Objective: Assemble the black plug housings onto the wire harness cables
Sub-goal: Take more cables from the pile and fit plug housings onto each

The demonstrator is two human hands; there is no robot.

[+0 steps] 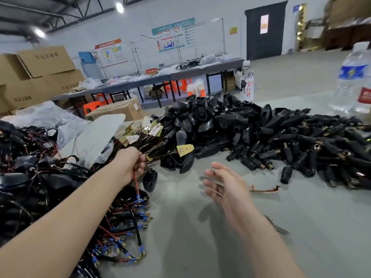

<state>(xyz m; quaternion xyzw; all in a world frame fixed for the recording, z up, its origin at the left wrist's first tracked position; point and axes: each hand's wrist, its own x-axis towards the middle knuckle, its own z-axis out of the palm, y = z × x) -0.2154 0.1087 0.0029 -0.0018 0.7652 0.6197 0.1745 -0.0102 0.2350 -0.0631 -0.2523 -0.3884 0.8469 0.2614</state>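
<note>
Head view shows the left hand [131, 163] pinching a wire harness cable [136, 184] over its tangled heap, the right hand [223, 184] empty and spread, best sent to the black plug housings [200, 125] piled just beyond

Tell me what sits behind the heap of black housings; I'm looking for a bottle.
A clear bottle with red lettering stands upright just behind the heap of black housings. Anything lying low behind the heap is covered.
</note>
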